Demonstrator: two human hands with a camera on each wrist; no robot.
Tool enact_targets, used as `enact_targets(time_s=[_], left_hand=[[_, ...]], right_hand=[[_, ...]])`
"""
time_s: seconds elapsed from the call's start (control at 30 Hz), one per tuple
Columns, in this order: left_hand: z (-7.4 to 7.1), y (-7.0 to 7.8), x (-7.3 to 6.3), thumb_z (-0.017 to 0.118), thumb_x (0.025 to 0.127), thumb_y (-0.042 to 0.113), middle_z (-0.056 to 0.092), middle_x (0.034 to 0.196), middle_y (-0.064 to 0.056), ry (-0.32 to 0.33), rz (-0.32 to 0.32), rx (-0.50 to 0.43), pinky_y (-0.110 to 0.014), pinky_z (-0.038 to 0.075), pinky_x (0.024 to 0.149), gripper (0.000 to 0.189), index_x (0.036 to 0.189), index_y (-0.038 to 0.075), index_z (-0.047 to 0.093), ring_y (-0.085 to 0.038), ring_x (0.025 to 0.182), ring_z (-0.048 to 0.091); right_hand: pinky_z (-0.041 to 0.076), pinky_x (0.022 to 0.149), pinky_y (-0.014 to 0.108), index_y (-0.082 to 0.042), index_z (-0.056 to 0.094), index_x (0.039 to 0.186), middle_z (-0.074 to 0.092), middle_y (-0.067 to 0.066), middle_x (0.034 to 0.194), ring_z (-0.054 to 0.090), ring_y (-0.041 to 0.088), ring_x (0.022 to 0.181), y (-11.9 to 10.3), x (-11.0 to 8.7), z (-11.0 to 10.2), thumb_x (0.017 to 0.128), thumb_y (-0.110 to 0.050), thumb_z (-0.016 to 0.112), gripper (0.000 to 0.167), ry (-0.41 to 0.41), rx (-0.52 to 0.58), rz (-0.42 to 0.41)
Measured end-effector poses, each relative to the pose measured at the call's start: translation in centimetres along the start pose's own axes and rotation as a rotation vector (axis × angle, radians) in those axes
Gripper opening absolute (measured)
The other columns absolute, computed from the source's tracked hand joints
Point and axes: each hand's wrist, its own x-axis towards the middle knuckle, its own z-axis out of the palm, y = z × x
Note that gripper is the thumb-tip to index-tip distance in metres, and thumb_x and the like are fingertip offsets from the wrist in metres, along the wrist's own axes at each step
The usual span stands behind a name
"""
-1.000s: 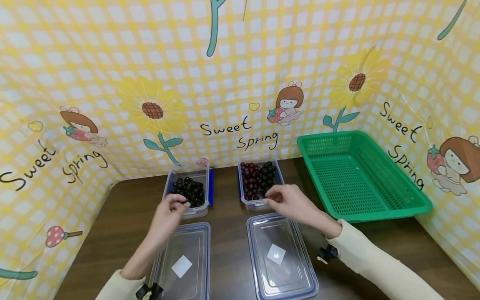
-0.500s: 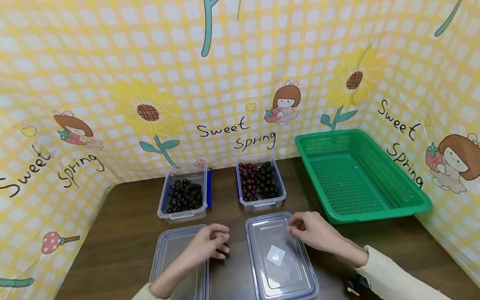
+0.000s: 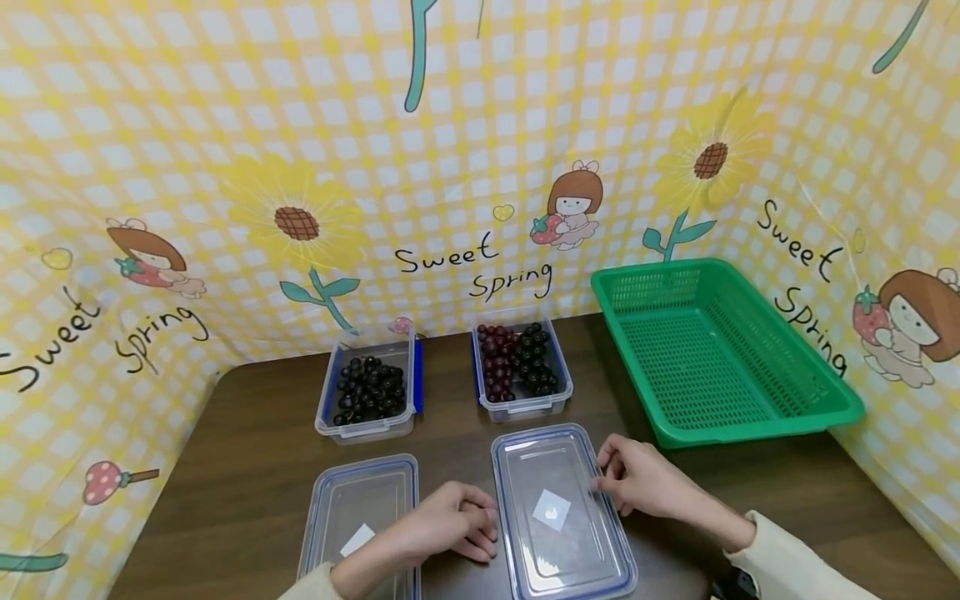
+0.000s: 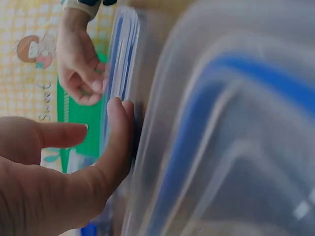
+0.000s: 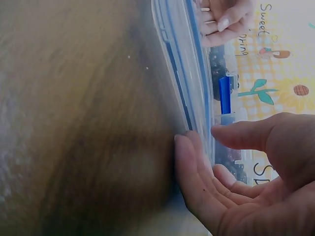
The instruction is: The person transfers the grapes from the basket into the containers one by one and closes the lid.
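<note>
A clear lid with a blue seal and a white square sticker lies flat on the table in the head view. My left hand is at its left edge, fingers loosely bent; in the left wrist view the thumb stands well apart from the fingertips. Along the lid's right edge is my right hand. Its thumb comes over the lid's top while the fingers reach down beside the rim. A second such lid lies to the left, partly behind my left forearm.
Behind the lids stand two clear boxes. The left box holds dark grapes; the right box has red grapes beside dark ones. A green basket is at the back right, near the patterned cloth wall.
My left hand has left the left box and moved right to the nearer lid edge. From the right box, my right hand has come down along the right lid's edge. The left hand's dark grape is gone.
</note>
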Motion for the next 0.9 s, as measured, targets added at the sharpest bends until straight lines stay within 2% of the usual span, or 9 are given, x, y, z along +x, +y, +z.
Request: enact_targets(time_s=[0.13,0.37,0.53,0.9], left_hand=[[0.7,-0.1,0.4,0.051,0.103,-0.001,0.072,0.090,-0.018,0.021,-0.048,-0.046,-0.030,0.066,0.072,0.027,0.123,-0.016,0.061,-0.017,0.074,0.075],[1.1,-0.1,0.9,0.052,0.103,-0.002,0.070,0.085,-0.018,0.074,-0.045,-0.065,-0.031,0.066,0.070,0.023,0.120,-0.016,0.060,-0.015,0.067,0.072],[1.5,-0.5,1.0,0.056,0.101,-0.004,0.067,0.081,-0.013,0.070,-0.039,-0.102,-0.032,0.066,0.068,0.020,0.119,-0.013,0.054,-0.015,0.064,0.071],[1.2,-0.3,1.1,0.062,0.097,-0.009,0.071,0.080,-0.012,0.049,-0.040,-0.125,-0.034,0.066,0.069,0.020,0.115,-0.009,0.053,-0.014,0.063,0.072]], right_hand=[[0.059,0.048,0.034,0.005,0.056,0.108,0.067,0.008,0.072,0.066,0.020,0.055,0.0,-0.2,-0.1,0.093,-0.007,0.077,0.029,-0.045,0.088,0.040],[0.063,0.054,0.042,0.012,0.057,0.114,0.069,0.012,0.076,0.070,0.023,0.059,0.3,-0.4,-0.2,0.092,0.002,0.070,0.027,-0.124,0.201,0.077],[0.064,0.056,0.042,0.012,0.057,0.116,0.069,0.011,0.079,0.070,0.022,0.062,0.8,-0.4,-0.2,0.091,0.003,0.065,0.028,-0.149,0.256,0.097],[0.065,0.059,0.041,0.013,0.056,0.120,0.067,0.012,0.084,0.069,0.021,0.064,0.7,-0.6,-0.3,0.091,0.005,0.064,0.031,-0.161,0.308,0.107]])
